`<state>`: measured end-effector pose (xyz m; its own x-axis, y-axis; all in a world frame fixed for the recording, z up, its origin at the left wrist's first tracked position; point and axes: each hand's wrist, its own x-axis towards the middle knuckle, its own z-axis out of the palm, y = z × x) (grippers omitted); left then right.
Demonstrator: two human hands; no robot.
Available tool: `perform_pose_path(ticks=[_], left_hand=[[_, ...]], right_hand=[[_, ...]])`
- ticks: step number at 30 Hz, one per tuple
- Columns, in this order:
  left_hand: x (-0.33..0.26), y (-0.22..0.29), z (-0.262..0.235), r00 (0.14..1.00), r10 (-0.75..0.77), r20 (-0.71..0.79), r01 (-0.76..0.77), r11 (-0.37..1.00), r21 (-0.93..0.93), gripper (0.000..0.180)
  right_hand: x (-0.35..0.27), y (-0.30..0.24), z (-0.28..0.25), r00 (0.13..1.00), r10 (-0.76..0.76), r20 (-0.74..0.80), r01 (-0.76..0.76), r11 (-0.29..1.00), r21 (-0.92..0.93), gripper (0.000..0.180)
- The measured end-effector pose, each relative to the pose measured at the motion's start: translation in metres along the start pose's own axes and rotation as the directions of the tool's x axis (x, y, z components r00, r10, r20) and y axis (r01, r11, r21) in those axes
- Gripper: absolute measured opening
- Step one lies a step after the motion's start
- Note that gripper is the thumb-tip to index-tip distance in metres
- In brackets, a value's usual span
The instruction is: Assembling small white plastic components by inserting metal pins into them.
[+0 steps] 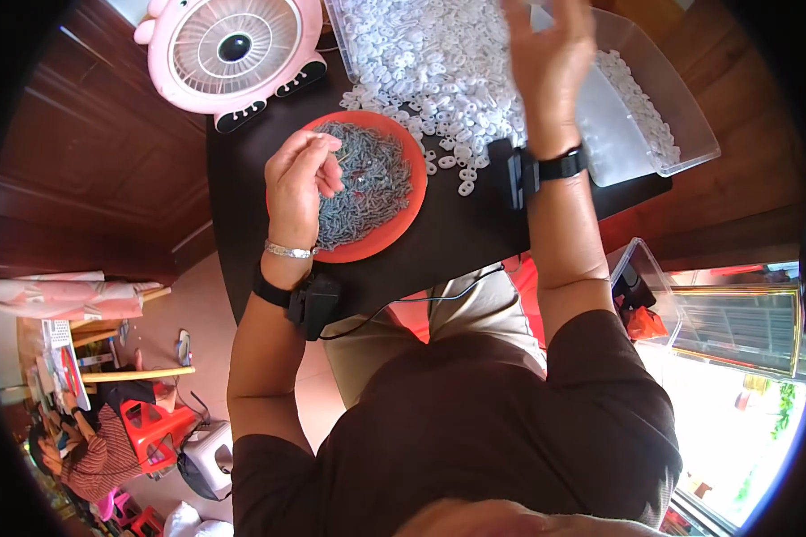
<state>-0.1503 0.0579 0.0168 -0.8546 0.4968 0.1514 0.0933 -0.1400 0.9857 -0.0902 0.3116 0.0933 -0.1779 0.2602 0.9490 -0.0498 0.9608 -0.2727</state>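
My left hand hovers at the left side of a round orange-red plate, its fingers curled together in a pinch. What they hold, if anything, is too small to make out. Heaped on that plate are small grey screw-like pieces. My right hand reaches over the far side of the table with thumb and fingers apart. Its fingertips run past the top edge of the view. Under and beside it spreads a large pile of small white oval plastic pieces with two holes.
A clear plastic bin holding more white pieces lies at the right of the dark table. A pink fan stands far left. Another clear box sits below the right edge. Another person and red stools are at lower left.
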Motion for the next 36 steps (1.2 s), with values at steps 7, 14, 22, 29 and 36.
perform_pose_path(ticks=[7, 14, 22, 29, 36], left_hand=[[0.001, -0.001, -0.001, 1.000, -0.004, 0.022, 0.003, 0.998, 0.063, 0.022], [0.001, 0.000, -0.005, 1.000, -0.006, 0.018, 0.005, 0.997, 0.078, 0.022], [0.001, -0.001, -0.005, 0.999, -0.023, 0.023, 0.021, 0.997, 0.079, 0.022], [0.001, -0.002, -0.003, 0.999, -0.024, 0.041, 0.020, 0.996, 0.091, 0.022], [0.001, -0.003, -0.004, 0.998, -0.021, 0.056, 0.016, 0.995, 0.096, 0.022]], right_hand=[[-0.033, 0.021, 0.029, 0.968, -0.037, 0.248, 0.031, 0.999, 0.029, 0.014], [-0.066, 0.038, 0.046, 0.374, 0.017, 0.927, 0.028, 0.999, -0.030, 0.013], [-0.072, 0.043, 0.047, 0.572, -0.035, 0.820, 0.276, 0.949, -0.152, 0.014], [-0.086, 0.021, 0.065, 0.488, -0.147, 0.861, 0.234, 0.972, 0.033, 0.016], [-0.092, 0.022, 0.072, 0.459, -0.054, 0.887, 0.281, 0.956, -0.088, 0.018]])
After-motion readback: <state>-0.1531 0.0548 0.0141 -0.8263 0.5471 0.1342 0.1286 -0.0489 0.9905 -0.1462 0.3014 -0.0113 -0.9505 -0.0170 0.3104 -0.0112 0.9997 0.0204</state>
